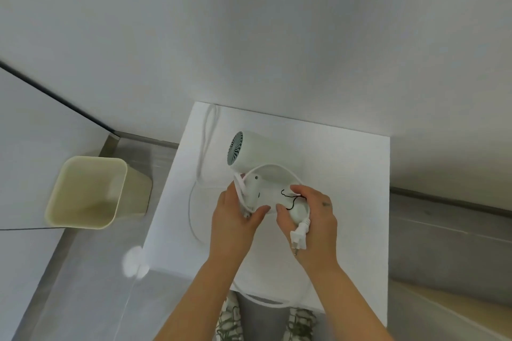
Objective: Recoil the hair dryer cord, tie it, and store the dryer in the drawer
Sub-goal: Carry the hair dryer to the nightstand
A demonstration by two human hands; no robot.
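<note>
My left hand point(235, 219) grips the dryer point(257, 149) by its handle on the surface point(346, 160); my right hand point(314, 225) clutches the plug point(299, 237) and black tie point(289, 197).

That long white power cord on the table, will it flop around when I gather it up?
Probably floppy: the white power cord lies in loose curves on the white table and sags over its near edge. Lifted, it would likely dangle and drag. The white plug in the right hand may swing if released.
</note>
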